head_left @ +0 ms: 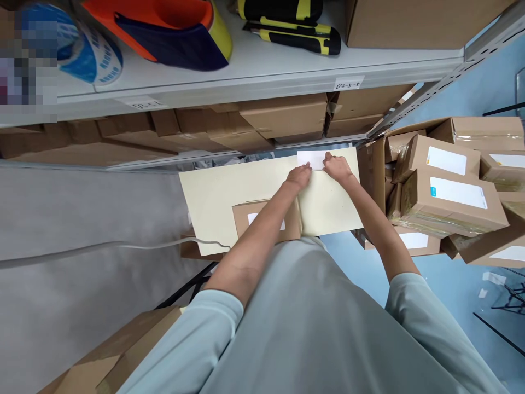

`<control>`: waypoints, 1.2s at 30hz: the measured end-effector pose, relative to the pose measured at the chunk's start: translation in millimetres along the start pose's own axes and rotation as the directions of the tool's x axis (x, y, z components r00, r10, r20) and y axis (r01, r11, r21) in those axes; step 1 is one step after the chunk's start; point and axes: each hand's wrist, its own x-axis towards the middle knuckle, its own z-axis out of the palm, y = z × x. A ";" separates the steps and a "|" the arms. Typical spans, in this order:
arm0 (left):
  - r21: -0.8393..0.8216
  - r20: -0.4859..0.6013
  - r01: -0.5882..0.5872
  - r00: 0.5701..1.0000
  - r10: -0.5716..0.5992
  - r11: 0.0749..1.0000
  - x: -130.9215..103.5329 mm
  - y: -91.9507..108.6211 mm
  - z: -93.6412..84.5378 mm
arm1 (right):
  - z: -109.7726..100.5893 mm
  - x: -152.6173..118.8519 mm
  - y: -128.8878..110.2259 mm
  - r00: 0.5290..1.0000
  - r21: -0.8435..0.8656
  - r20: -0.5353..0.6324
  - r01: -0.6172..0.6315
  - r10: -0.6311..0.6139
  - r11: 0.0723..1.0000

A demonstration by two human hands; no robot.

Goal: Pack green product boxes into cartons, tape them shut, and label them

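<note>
A small white paper sheet (310, 159) lies at the far edge of a cream-coloured tabletop (221, 189). At the sheet's lower left, my left hand (300, 175) has its fingers closed on the edge. My right hand (337, 166) pinches the sheet's right side, fingers curled. Close to my body, a cardboard box (241, 216) with a white label (252, 218) sits on the tabletop, partly hidden behind my left forearm. Any print on the sheet is too small to make out.
Several labelled cardboard boxes (455, 202) are piled in a large carton to the right. Above the table runs a shelf (283, 68) holding a tape dispenser (176, 33), a utility knife (299, 39) and a blue-and-white roll (92, 52). A grey cable (123, 244) crosses from the left.
</note>
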 end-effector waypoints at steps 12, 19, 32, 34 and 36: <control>-0.012 0.038 0.021 0.999 -0.020 1.000 -6.5 7.2 -12.7 | -18.1 -15.4 -27.5 0.995 -0.224 0.097 0.048 -0.026 0.974; -0.025 0.012 0.064 0.998 -0.064 0.998 -16.3 25.1 -23.7 | -27.5 -30.4 -42.0 0.999 -0.256 0.046 -0.010 0.023 0.967; -0.323 -0.472 0.112 0.842 -0.262 0.940 -42.5 24.6 -48.9 | -14.5 -22.2 -57.0 0.851 0.339 -0.492 -0.006 0.183 0.941; -0.412 -0.487 0.126 0.807 -0.335 0.902 -49.1 4.7 -52.2 | -0.8 -11.9 -59.9 0.836 0.482 -0.466 -0.035 0.289 0.875; -0.494 -0.476 0.145 0.780 -0.406 0.857 -56.9 -16.4 -54.2 | 14.1 1.9 -65.2 0.861 0.572 -0.388 -0.056 0.330 0.818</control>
